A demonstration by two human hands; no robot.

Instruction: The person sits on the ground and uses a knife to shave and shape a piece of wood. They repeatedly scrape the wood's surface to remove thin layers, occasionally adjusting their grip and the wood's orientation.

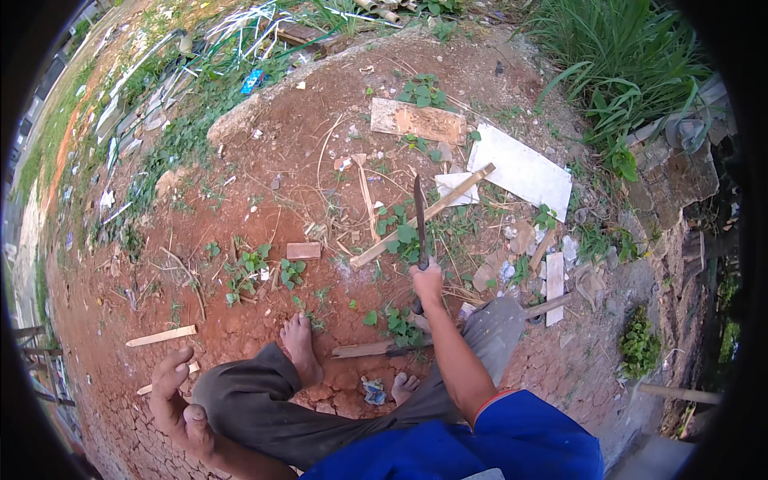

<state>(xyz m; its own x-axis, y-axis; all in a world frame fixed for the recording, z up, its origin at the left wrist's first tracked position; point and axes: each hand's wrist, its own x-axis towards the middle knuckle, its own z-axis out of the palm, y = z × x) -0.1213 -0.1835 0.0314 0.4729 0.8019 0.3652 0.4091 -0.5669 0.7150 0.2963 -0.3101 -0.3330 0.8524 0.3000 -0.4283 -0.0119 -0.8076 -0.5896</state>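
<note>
My right hand (427, 280) is closed round the dark handle of a machete (421, 216), whose long blade points away from me and ends in a slightly curved tip. In the picture the blade crosses a long wooden strip (458, 192); whether they touch I cannot tell. At lower left, my left hand (178, 400) is raised beside my knee, with fingers bent, thumb apart and nothing between them. A pointed wooden stake (162, 336) lies on the soil just beyond it. Another short light stake (146, 390) is partly hidden behind that hand.
A rough wooden piece (364, 350) lies between my bare feet. Farther off are a brown board (418, 121), a white panel (524, 168) and a small wood block (303, 251). Tall grass (632, 72) grows at far right, above a broken block wall (676, 184). Vines and litter dot the soil.
</note>
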